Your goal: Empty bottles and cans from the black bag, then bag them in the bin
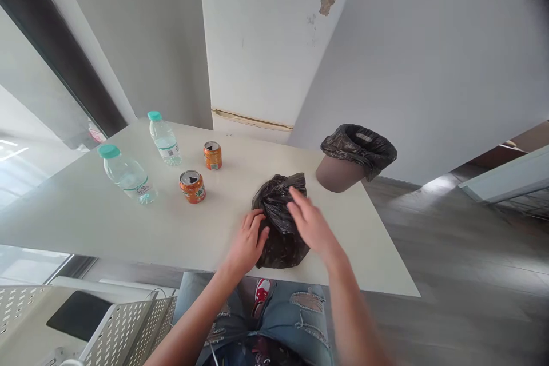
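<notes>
A black plastic garbage bag [281, 246] sits crumpled on the white table [206, 234], its gathered top folding upward. My left hand [249, 240] lies against the bag's left side, fingers loosely curved and thumb apart, without a visible grip. Over the bag's right side is my right hand [311, 226], open and slightly blurred, with fingers stretched toward the gathered plastic. Whether its fingertips touch the bag I cannot tell. What the bag contains, if anything, is hidden.
Two orange cans [193, 186] stand left of the bag. Farther left are two clear bottles with teal caps [128, 177]. A brown trash bin [338, 174] lined with black plastic stands near the table's right edge. Behind the table is a white refrigerator [266, 40].
</notes>
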A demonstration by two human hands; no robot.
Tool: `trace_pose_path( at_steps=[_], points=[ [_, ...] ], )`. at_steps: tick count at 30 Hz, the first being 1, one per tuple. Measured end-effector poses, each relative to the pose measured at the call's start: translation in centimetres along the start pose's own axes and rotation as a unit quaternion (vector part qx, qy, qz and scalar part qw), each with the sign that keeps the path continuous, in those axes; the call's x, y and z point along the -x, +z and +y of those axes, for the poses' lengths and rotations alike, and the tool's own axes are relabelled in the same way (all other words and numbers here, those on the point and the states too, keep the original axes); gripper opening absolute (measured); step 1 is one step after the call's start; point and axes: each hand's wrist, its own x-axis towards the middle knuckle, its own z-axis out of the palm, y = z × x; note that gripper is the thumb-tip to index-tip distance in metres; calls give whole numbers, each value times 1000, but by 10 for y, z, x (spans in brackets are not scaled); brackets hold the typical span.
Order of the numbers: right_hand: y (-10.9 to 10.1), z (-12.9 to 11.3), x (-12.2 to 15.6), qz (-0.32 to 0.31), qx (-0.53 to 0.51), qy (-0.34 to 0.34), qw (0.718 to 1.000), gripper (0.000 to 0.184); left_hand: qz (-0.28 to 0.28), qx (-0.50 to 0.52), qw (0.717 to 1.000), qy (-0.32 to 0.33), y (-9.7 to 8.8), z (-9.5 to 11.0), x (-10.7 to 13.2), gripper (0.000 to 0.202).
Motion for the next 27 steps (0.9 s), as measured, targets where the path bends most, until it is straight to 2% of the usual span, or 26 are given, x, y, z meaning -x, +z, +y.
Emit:
trace_pose_path(
  at_steps=[2,4,6,9,11,13,15,17,21,22,24,27],
  points=[
    [-25,8,2,49,16,-16,999,55,63,17,998,-24,-5,4,0,19],
    [-36,17,-3,43,57,-48,996,54,91,7,996,-19,-8,10,-3,21],
    [-24,27,-12,-13,113,-91,989,55,54,-28,998,19,-7,16,-8,27],
    [18,46,-23,-87,182,-131,971,58,-66,-103,989,82,4,17,-13,57],
    [45,60,-24,-103,210,-116,965,59,-122,-145,978,91,12,9,-11,70],
    [61,73,-21,-103,228,-92,964,59,-155,-171,969,90,16,-1,-6,67],
    [64,79,-18,-93,227,-90,965,58,-172,-183,963,100,13,-7,-3,61],
    [55,77,-20,-59,209,-107,970,56,-169,-186,962,109,5,-4,-3,57],
    [30,64,-44,51,156,-142,976,51,-145,-168,969,113,-12,27,-11,52],
    [26,63,-53,50,152,-161,974,50,-150,-161,968,119,-12,35,-13,54],
    [25,66,-71,2,158,-206,966,51,-179,-151,962,140,-6,48,-12,61],
    [37,82,-91,-84,180,-219,955,56,-236,-155,944,168,13,49,-3,72]
  ],
)
